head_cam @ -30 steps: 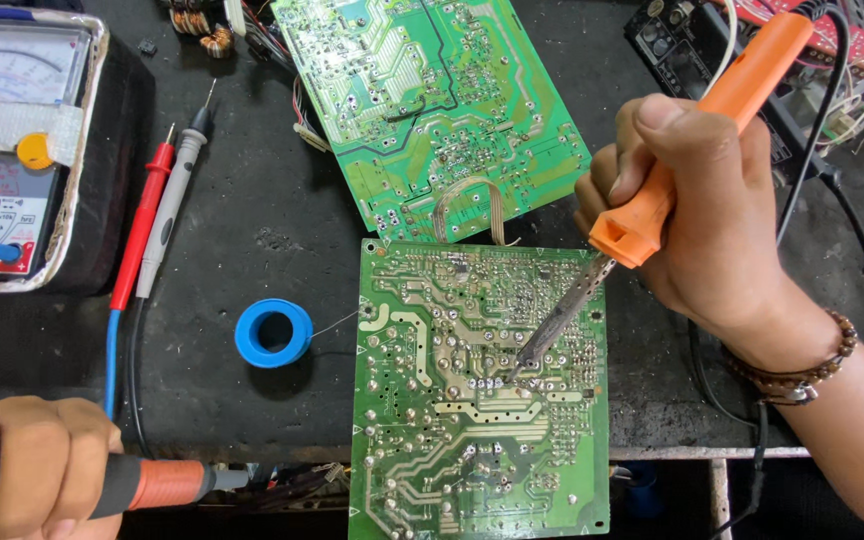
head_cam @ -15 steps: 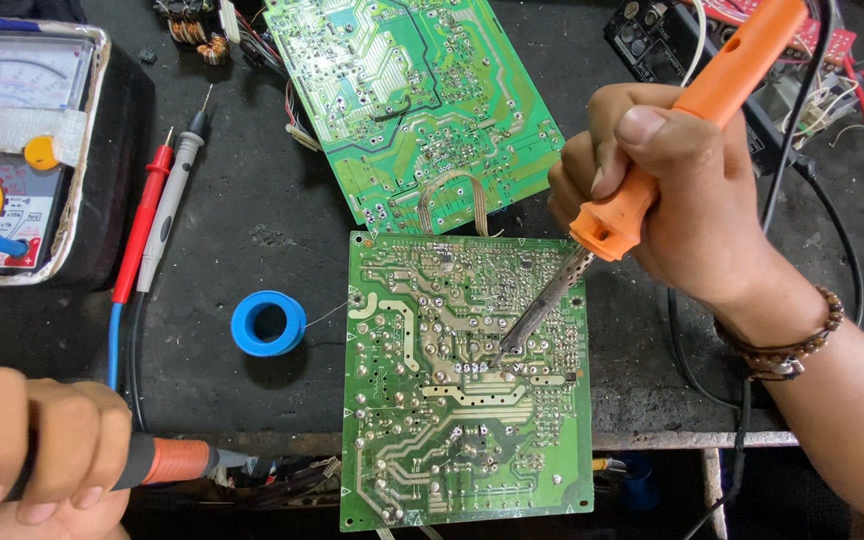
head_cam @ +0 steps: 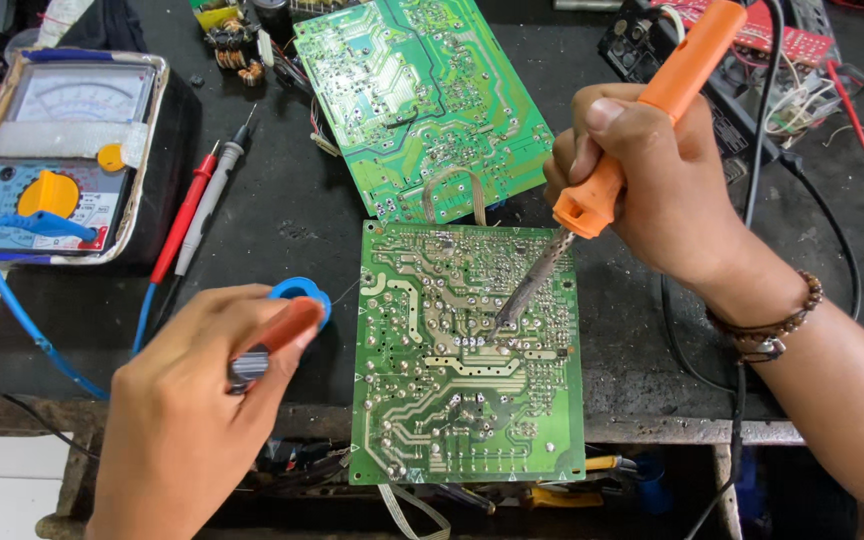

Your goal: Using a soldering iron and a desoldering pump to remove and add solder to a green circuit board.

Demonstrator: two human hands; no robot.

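Observation:
A green circuit board (head_cam: 467, 400) lies solder side up at the front of the dark bench (head_cam: 282, 225). My right hand (head_cam: 652, 180) grips an orange-handled soldering iron (head_cam: 642, 110); its metal tip touches the board near the middle. My left hand (head_cam: 187, 410) holds a tool with a red-orange handle and a metal collar (head_cam: 277, 335), pointing toward the board's left edge. A blue solder spool (head_cam: 302, 292) sits just behind that tool, partly hidden.
A second green board (head_cam: 422, 100) lies behind the first. An analog multimeter (head_cam: 62, 160) stands at the left with red and grey probes (head_cam: 197, 205) and a blue lead (head_cam: 12, 300). Cables and red boards (head_cam: 802, 50) crowd the back right.
My left hand has risen from the lower left corner and carried the red-handled tool up toward the board and the blue spool. The soldering iron stays on the board.

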